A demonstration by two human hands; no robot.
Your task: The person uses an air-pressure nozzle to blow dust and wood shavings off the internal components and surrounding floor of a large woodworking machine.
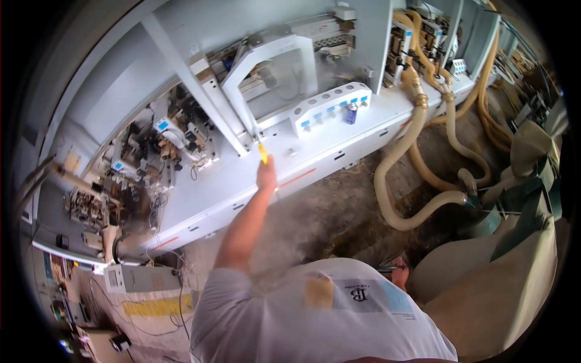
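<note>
A blue spray can (351, 113) stands on the white machine ledge (315, 158) (dusty).

Daylight is bright and even, with soft shadows; a dusty haze blurs the middle, and straight edges bend near the dark rim.

One head-worn fisheye view — looking steeply down, fairly far above the grey machine (315, 151) and floor.
</note>
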